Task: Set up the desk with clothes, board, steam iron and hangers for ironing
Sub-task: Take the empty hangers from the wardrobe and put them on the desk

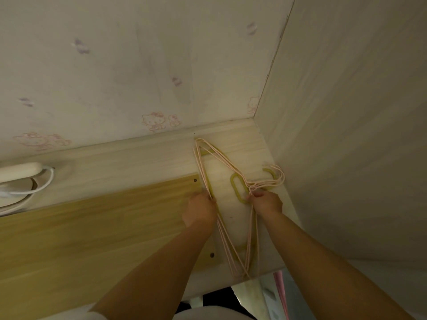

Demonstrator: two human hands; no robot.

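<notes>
- Head view, surroundings: desk (143, 162) of pale wood sits in a corner, with wallpaper (115, 65) bearing pink cartoon cats behind it and a plain side panel (346, 135) to the right.
- Board (92, 239), yellowish wood with two small holes near its right edge, lies flat on the desk and covers its left and near part.
- White power strip (20, 172) rests at the far left of the desk, its white cord (34, 191) looping beside it.
- Pink striped thing (283, 294) hangs below the desk's near right edge; what it is cannot be told.
- Hangers (208, 158), thin pink wire ones bunched with a thicker yellow-green one, lie flat on the bare desk strip between board and side panel, hooks pointing toward the panel.
- Left hand (201, 211) has its grip curled round the bundle's long left side, just beside the board's edge.
- Right hand (268, 202) pinches the necks of the bundle just below the hooks.
- Both forearms reach over the desk's near edge; the hangers' near corner juts to that edge between them.
</notes>
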